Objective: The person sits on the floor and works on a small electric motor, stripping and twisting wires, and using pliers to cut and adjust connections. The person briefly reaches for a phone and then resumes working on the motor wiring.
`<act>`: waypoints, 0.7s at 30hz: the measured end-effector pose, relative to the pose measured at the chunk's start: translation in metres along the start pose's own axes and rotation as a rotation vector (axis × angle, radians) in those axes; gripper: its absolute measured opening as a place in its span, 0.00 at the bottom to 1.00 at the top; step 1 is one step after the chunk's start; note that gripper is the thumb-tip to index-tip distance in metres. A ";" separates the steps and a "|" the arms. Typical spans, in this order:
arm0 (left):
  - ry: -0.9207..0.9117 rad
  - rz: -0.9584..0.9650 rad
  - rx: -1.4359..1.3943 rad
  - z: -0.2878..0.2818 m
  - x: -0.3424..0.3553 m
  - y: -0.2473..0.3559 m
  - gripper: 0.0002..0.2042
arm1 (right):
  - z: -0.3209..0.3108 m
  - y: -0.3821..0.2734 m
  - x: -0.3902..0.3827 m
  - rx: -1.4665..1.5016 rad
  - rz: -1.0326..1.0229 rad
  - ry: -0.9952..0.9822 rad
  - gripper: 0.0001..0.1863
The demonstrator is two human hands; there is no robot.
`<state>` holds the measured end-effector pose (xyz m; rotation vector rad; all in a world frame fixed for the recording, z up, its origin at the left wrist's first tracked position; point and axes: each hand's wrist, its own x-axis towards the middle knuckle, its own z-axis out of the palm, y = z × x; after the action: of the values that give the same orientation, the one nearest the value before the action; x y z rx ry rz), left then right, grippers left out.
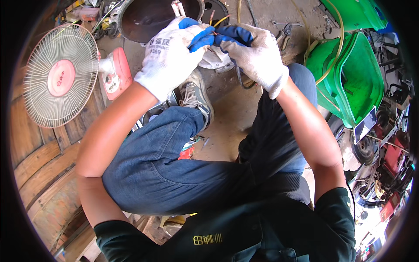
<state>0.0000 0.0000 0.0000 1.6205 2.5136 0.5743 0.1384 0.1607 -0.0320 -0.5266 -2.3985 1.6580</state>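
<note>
Wires [221, 20], left hand [181, 46] in dark-lettered glove [158, 61], yellow-lettered shirt [235, 227]

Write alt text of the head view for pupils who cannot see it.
A person's gloved left hand and right hand meet near a yellow wire; anything in their grip is too small to tell. A pink-and-white fan stands at left, a green bin at right.

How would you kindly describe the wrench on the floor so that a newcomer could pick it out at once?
From the green bins at the right, look left to the floor just beyond the right hand. The wrench lies there crosswise, just above the pliers in the picture. Unlike them, it is one slim, straight metal bar, without paired handles.
</note>
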 end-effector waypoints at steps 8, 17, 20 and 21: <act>0.005 0.078 0.082 0.001 0.001 0.000 0.20 | -0.023 -0.022 0.018 -0.603 -0.293 -0.067 0.22; -0.064 -0.003 0.011 0.002 0.011 0.003 0.18 | -0.026 -0.038 0.028 -0.505 -0.123 -0.160 0.18; 0.008 0.040 0.049 0.008 0.008 -0.001 0.18 | -0.014 -0.022 0.021 -0.327 -0.019 -0.014 0.18; 0.004 0.034 0.047 0.009 0.007 0.000 0.18 | -0.009 -0.016 0.019 -0.268 0.045 0.023 0.17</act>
<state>-0.0004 0.0089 -0.0071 1.6821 2.5254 0.5267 0.1211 0.1705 -0.0149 -0.6399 -2.6258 1.3441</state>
